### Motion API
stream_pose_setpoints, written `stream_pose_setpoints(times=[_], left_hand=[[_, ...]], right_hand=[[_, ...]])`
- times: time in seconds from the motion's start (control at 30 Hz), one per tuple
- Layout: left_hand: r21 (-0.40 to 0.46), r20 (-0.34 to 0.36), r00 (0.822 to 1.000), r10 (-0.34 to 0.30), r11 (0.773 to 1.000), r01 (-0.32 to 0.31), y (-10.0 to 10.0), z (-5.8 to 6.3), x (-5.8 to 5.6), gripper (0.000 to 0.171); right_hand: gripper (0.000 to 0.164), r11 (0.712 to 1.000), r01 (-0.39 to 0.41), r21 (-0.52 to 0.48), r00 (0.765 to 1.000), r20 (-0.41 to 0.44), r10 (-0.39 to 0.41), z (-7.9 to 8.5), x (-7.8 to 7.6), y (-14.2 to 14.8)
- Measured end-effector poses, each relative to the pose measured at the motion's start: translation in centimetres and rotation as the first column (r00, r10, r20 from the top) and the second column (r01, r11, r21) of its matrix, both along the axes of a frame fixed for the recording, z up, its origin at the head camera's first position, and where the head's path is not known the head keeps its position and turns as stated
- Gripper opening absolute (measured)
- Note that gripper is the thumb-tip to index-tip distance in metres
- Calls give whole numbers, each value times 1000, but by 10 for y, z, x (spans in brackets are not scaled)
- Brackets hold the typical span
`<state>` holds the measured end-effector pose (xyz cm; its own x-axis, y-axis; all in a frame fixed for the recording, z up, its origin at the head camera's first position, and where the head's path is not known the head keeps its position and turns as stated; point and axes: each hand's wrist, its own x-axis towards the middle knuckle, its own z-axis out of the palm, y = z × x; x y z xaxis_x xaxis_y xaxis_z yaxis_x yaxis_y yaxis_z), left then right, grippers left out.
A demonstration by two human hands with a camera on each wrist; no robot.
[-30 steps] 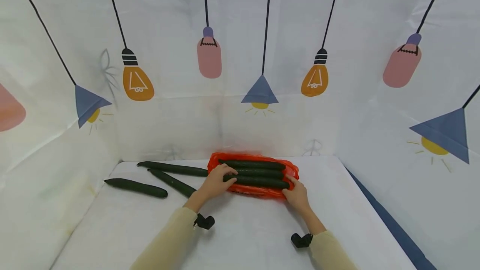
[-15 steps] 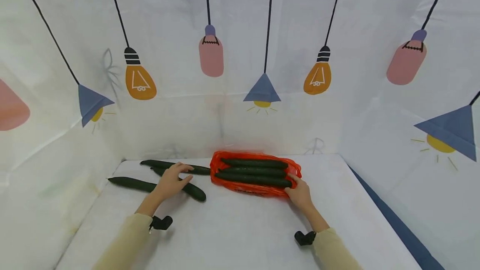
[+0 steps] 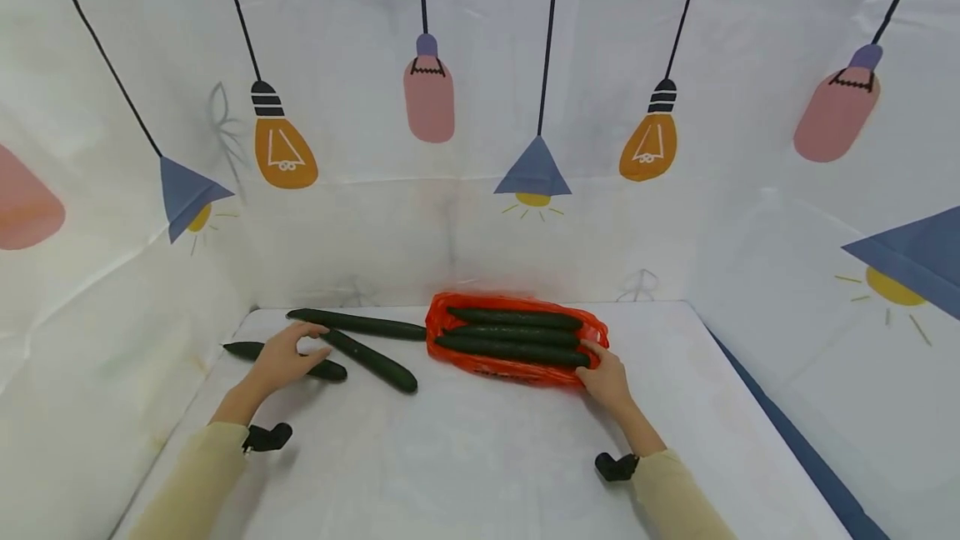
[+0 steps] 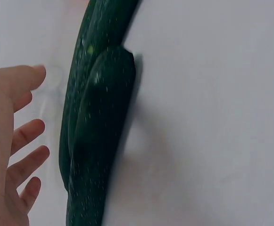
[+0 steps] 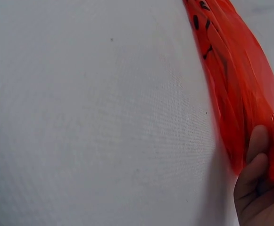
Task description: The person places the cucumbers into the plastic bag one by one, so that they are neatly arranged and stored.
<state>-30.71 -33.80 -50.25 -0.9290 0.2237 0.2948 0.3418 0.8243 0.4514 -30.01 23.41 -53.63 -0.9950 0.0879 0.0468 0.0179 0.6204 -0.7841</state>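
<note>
A red plastic bag (image 3: 487, 367) lies at the back of the table with three cucumbers (image 3: 517, 333) in it, side by side. My right hand (image 3: 607, 380) holds the bag's right end; in the right wrist view, thumb and fingers pinch the red plastic (image 5: 231, 80). Over to the left, my left hand (image 3: 281, 361) hovers above a loose cucumber (image 3: 327, 371), partly covering it. Its fingers are spread and hold nothing in the left wrist view, beside dark green cucumbers (image 4: 101, 108). Another loose cucumber (image 3: 375, 362) slants right of that hand, and a third (image 3: 367, 324) reaches the bag's left end.
The table (image 3: 450, 457) has a white cover. White sheeting (image 3: 360, 232) printed with lamps stands behind it and on both sides. A blue strip (image 3: 795, 432) runs along the table's right edge.
My left hand has left the cucumbers in the bag and moved left to the loose ones. The right hand stays at the bag's right end. The view has shifted slightly.
</note>
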Motion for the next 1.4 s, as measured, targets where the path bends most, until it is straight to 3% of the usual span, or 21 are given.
stream_pose_setpoints(times=[0.23, 0.57, 1.03, 1.4], left_hand=[[-120, 35, 998, 54, 992, -49, -23, -2, 3, 62], [-147, 130, 987, 94, 986, -75, -40, -10, 7, 81], [-154, 147, 981, 128, 982, -105, -37, -26, 4, 85], [-214, 103, 984, 144, 970, -120, -32, -39, 8, 83]], right_hand=[[55, 1000, 14, 4, 1000, -4, -14, -7, -2, 0], [56, 1000, 0, 6, 1000, -2, 0, -7, 3, -2], [56, 1000, -12, 13, 1000, 7, 12, -8, 2, 2], [56, 1000, -8, 4, 1000, 17, 7, -6, 0, 3]])
